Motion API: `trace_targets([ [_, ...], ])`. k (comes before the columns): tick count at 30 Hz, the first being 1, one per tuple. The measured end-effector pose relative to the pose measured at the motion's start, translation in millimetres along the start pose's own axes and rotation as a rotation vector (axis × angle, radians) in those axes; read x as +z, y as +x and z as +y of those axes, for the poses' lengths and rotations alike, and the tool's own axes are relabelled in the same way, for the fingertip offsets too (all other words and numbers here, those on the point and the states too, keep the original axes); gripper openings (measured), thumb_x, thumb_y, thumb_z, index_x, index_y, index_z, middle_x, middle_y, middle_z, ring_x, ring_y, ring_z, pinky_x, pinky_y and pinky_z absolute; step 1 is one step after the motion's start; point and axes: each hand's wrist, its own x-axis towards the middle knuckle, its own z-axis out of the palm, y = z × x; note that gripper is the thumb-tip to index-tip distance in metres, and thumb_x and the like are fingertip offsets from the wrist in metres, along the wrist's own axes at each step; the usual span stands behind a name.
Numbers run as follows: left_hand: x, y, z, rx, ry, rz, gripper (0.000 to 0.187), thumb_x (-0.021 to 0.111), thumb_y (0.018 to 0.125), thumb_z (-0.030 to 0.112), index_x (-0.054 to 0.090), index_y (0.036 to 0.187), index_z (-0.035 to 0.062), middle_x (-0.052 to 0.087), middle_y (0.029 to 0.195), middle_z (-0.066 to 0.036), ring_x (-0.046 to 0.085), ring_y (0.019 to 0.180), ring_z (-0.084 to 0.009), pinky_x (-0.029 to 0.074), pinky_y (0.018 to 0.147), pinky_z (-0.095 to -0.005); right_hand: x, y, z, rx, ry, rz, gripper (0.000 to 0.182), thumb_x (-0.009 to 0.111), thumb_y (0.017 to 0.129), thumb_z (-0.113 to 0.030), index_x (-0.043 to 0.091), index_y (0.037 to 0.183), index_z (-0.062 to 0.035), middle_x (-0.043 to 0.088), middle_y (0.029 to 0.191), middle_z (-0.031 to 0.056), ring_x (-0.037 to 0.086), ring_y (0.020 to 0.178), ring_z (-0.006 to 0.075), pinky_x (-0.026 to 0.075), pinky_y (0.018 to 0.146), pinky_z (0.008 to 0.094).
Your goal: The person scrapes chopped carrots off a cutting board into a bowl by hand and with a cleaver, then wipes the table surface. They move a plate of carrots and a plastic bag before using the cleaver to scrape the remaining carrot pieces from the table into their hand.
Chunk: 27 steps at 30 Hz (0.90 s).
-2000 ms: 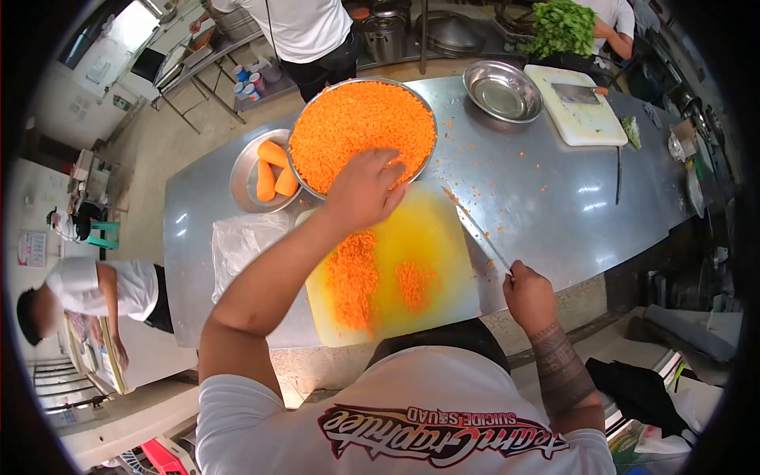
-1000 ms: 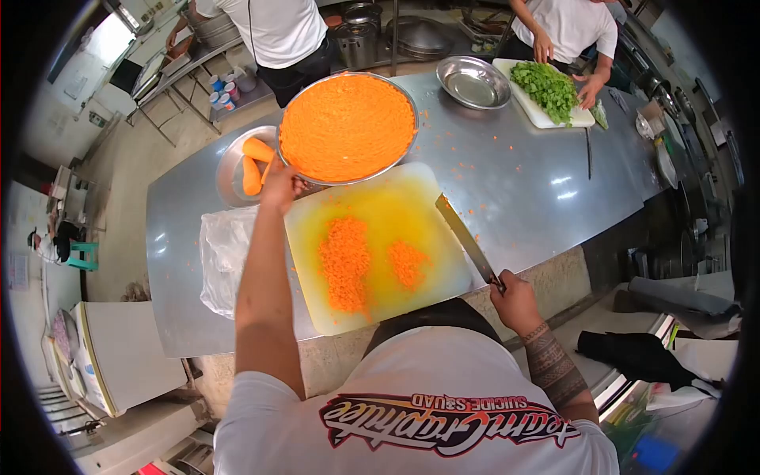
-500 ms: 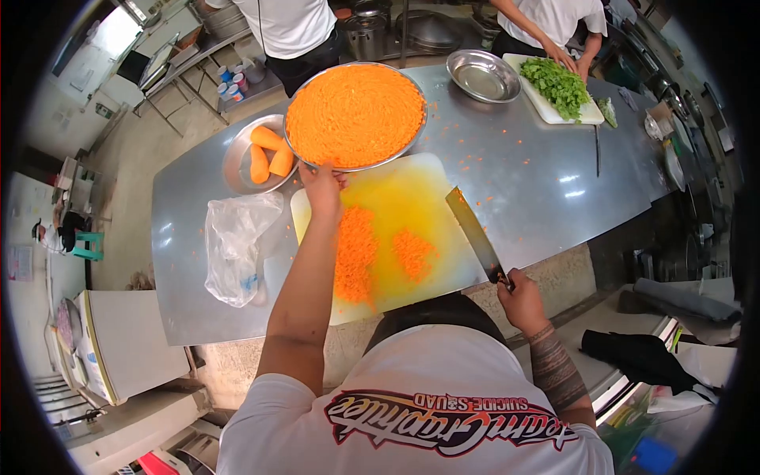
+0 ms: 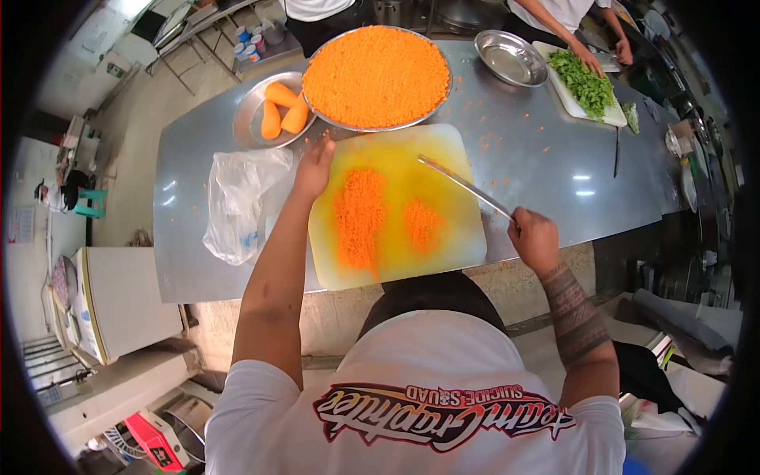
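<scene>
My right hand [image 4: 536, 240] grips the handle of a large kitchen knife [image 4: 467, 187]; its blade is turned edge-on and reaches over the right side of a yellow-stained cutting board [image 4: 443, 154]. On the board lie a larger heap of minced carrot [image 4: 360, 214] and a smaller heap [image 4: 423, 225]. My left hand [image 4: 315, 168], fingers stretched out, is at the board's upper left edge and holds nothing. Just beyond it stands a wide metal pan [image 4: 381, 128] filled with minced carrot [image 4: 376, 77]. Left of that, a metal bowl [image 4: 247, 119] contains several peeled carrots [image 4: 271, 120].
A clear plastic bag [image 4: 241, 202] lies left of the board. Carrot bits dot the metal table [image 4: 538, 186]. At the far right, a co-worker's hands [image 4: 587, 58] are by chopped greens [image 4: 584, 85] on a white board, near an unfilled metal bowl [image 4: 511, 58] and another knife [image 4: 617, 152].
My left hand has left the pan's rim and straightened its fingers. The knife has swung leftward over the board and turned edge-on. The whole view has shifted, and one co-worker's hand has moved off the greens.
</scene>
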Motion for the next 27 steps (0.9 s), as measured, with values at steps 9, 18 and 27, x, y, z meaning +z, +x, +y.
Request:
trace_targets([
  [9,43.0,-110.7,71.2,0.194,0.124,-0.196,0.071,0.051,0.109,0.046,0.037,0.163,0.0025,0.026,0.172,-0.025,0.021,0.161,-0.0398,0.016,0.132,-0.05,70.9,166.4,-7.8,-0.401,-0.142,-0.011,0.008,0.063,0.088,-0.013,0.065,0.094,-0.0097,0.071,0.083,0.0116,0.072,0.08,0.0339,0.058,0.072,0.0483],
  [18,62.3,-251.7,53.4,-0.092,0.327,0.694,0.06,0.051,0.11,0.035,0.044,0.154,-0.0053,0.031,0.165,-0.036,0.027,0.155,-0.0519,0.022,0.127,-0.0583,92.9,220.8,-113.8,-0.685,0.03,-0.287,0.017,0.062,0.089,-0.014,0.069,0.104,-0.0084,0.072,0.081,0.0166,0.073,0.084,0.0384,0.056,0.076,0.0536],
  [27,125.4,-210.8,40.5,-0.321,0.521,0.652,0.084,0.052,0.108,0.048,0.024,0.163,-0.0099,0.023,0.169,-0.036,0.018,0.16,-0.048,0.012,0.13,-0.0604,61.6,192.5,-71.5,-0.676,0.024,-0.281,0.017,0.059,0.089,-0.012,0.071,0.101,-0.0076,0.072,0.08,0.0167,0.072,0.079,0.0395,0.056,0.073,0.0547],
])
